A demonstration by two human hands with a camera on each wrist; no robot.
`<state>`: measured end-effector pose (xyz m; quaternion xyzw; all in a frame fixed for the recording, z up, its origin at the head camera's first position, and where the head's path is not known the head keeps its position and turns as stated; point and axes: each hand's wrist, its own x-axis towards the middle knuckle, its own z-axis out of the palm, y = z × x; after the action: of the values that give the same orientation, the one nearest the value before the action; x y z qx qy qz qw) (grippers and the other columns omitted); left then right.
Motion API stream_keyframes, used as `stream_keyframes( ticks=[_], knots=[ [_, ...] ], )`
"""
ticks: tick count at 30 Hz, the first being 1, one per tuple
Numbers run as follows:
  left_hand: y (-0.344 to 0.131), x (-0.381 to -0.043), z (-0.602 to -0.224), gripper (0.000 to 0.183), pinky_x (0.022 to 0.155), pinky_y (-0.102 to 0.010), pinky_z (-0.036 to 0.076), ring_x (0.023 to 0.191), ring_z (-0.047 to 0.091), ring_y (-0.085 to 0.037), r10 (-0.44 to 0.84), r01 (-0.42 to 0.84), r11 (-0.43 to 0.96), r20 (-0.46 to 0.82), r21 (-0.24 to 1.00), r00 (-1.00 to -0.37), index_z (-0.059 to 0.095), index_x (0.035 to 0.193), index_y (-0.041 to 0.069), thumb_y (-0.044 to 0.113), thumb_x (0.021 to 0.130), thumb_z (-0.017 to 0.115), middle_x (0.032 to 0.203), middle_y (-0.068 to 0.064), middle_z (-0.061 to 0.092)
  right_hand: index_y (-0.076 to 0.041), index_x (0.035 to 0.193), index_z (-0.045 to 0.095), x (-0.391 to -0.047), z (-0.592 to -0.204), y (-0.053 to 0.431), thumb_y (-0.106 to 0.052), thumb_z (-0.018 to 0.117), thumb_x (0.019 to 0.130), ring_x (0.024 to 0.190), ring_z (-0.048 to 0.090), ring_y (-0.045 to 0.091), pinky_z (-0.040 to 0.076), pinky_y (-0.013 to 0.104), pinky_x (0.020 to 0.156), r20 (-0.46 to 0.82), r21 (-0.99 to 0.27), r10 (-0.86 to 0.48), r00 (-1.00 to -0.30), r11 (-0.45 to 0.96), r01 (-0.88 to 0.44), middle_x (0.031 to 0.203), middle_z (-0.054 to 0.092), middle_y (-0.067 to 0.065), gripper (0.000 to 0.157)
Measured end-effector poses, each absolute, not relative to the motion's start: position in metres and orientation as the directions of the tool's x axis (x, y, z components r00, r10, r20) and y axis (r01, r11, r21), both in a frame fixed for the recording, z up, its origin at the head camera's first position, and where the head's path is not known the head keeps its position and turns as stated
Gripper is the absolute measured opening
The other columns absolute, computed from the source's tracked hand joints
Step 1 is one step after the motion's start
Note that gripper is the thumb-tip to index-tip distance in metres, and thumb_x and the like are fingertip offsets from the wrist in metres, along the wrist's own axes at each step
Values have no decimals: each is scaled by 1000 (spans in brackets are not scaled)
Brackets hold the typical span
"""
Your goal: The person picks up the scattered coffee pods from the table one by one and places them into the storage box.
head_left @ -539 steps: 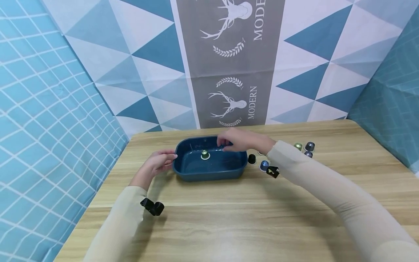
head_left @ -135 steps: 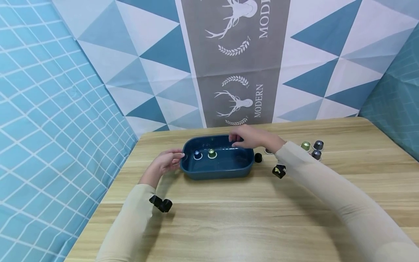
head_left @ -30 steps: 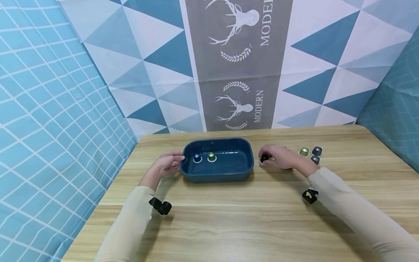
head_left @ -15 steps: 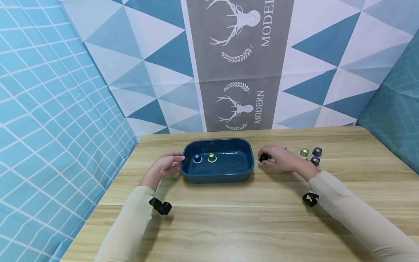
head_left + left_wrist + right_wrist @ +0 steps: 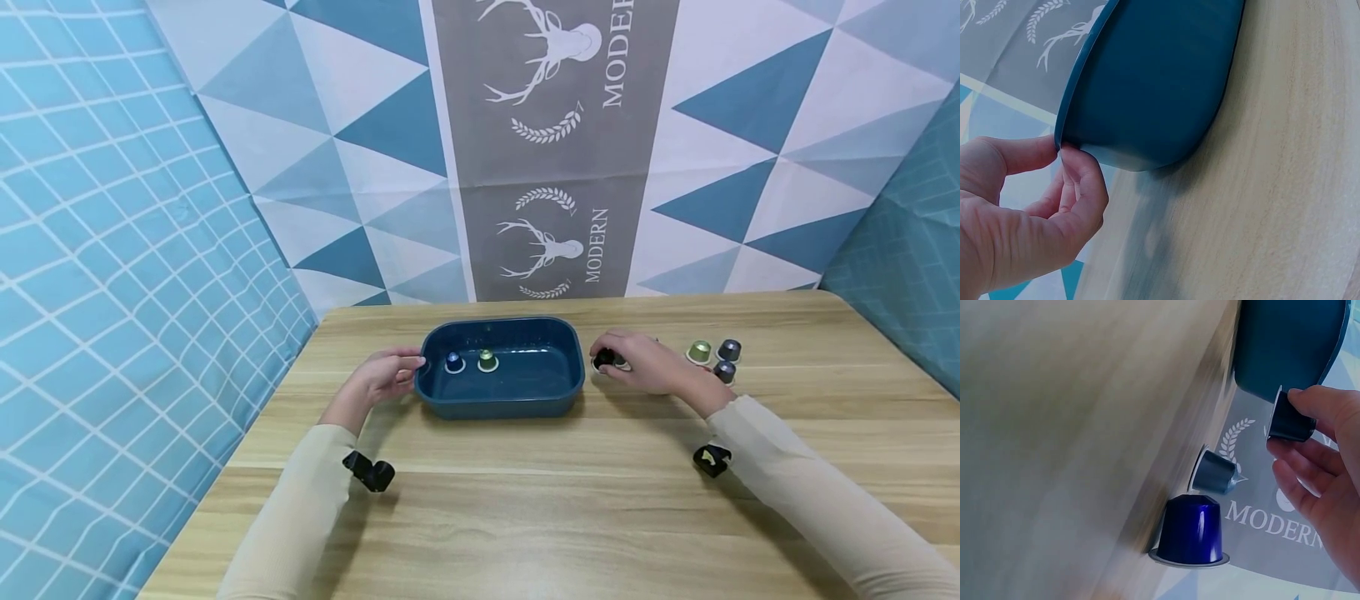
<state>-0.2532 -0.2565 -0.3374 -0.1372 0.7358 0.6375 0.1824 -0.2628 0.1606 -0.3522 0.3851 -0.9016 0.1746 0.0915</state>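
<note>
My left hand [image 5: 384,375] pinches the left end of the dark blue tray [image 5: 498,408] at its rim, thumb above and fingers curled beneath in the left wrist view. Inside the tray stand a blue coffee capsule [image 5: 453,362] and a green capsule [image 5: 487,360]. Just right of the tray, my right hand [image 5: 645,362] pinches a black coffee capsule [image 5: 1291,419] between thumb and fingers; whether it touches the table I cannot tell. Near that hand, the right wrist view shows a grey-blue capsule [image 5: 1215,472] and a shiny dark blue capsule [image 5: 1191,528], largely covered in the head view.
Farther right on the wooden table [image 5: 495,500] stand a green capsule [image 5: 699,351] and two dark capsules, one behind [image 5: 728,349] and one in front [image 5: 724,371]. A patterned backdrop [image 5: 555,150] rises along the table's back edge; blue cloth [image 5: 150,250] hangs at the left.
A blue capsule has joined the green one in the tray since the oldest frame. My right hand has moved from over the tray to the black capsule at its right; the left hand stays.
</note>
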Motion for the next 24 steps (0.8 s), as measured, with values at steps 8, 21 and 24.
stream_keyframes(
  ticks=[8,21,24],
  knots=[
    [-256,-253,-337,51,67,-17,50,77,56,-4,37,-442,131,-450,887,-892,37,145,4,13,97,54,90,7,57,-4,106,65,-262,-348,156,-9,69,86,91,63,18,54,37,78,343,-209,-666,-662,633,-746,101,67,7,20],
    [-256,-254,-336,50,66,-17,51,76,57,-4,30,-443,129,-450,887,-893,38,144,4,13,97,55,88,6,58,-6,108,66,-264,-339,151,-11,68,88,91,63,18,54,37,78,377,-196,-663,-646,625,-756,102,67,7,22],
    [-256,-255,-338,50,66,-17,51,75,58,-4,30,-448,124,-455,885,-890,38,144,4,12,97,55,87,6,59,-5,108,66,-264,-337,149,-11,69,87,92,64,19,54,38,80,388,-188,-672,-631,613,-768,102,67,8,22]
  ],
)
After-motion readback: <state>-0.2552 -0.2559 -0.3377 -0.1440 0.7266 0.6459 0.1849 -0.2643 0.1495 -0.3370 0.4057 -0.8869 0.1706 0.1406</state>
